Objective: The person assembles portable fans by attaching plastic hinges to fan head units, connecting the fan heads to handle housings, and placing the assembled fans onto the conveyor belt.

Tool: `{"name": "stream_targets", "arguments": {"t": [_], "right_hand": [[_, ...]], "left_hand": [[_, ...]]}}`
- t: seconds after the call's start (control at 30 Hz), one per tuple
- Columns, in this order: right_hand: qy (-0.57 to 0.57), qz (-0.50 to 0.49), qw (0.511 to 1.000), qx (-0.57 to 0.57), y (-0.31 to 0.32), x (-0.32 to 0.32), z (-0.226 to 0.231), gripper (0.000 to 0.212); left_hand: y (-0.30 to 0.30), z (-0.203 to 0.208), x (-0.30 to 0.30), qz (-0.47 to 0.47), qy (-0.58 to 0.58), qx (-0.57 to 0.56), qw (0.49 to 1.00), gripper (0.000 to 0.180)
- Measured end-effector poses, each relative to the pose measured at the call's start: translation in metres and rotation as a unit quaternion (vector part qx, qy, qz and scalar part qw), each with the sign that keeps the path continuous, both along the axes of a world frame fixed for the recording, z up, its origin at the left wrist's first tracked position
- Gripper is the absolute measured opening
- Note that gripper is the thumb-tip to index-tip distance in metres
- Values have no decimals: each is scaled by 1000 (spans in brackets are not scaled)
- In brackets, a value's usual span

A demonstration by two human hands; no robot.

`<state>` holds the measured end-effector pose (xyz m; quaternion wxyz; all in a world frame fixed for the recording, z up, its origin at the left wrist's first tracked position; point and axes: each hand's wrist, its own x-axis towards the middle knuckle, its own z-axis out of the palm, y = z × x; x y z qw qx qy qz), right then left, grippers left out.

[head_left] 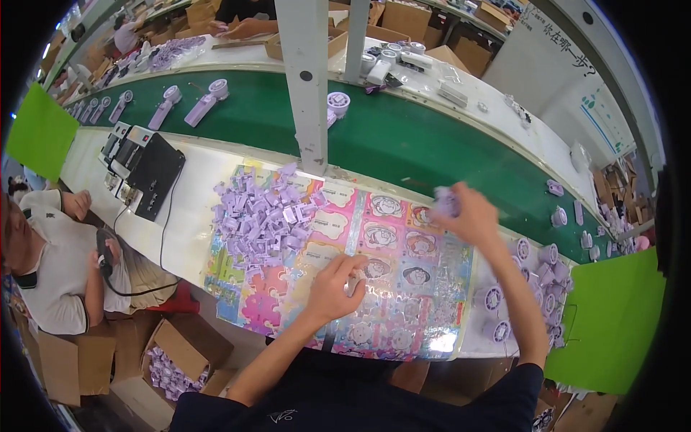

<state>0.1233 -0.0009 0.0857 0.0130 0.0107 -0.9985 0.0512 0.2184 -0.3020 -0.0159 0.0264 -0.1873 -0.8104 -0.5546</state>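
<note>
My right hand is raised over the far right part of the colourful printed mat, close to the green belt. Its fingers close on a light purple fan part, partly covered by them. My left hand is low over the middle of the mat, thumb and fingers bent but apart, with nothing visible between them. A heap of small purple plastic pieces lies on the mat to the left of it. Right of the mat, several purple round fan units are grouped on the white table.
Beyond the table runs a green conveyor belt carrying spaced purple fans. A metal post rises at its near side. A black machine with a cable stands left, beside a seated co-worker. A carton of purple parts sits below.
</note>
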Motion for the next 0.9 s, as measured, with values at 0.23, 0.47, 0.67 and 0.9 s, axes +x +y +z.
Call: {"name": "stream_targets", "arguments": {"t": [0.23, 0.47, 0.67, 0.9], "right_hand": [[-46, 185, 979, -74, -129, 33, -1, 51], [116, 311, 934, -136, -177, -36, -30, 19], [70, 336, 935, -89, -162, -50, -69, 23], [62, 247, 924, -284, -118, -8, 9, 15]], "left_hand": [[4, 3, -4, 18, 87, 45, 995, 62], [-3, -7, -5, -16, 134, -43, 990, 67], [1, -7, 1, 40, 101, 32, 994, 57], [-2, 3, -4, 86, 229, -94, 965, 51]]}}
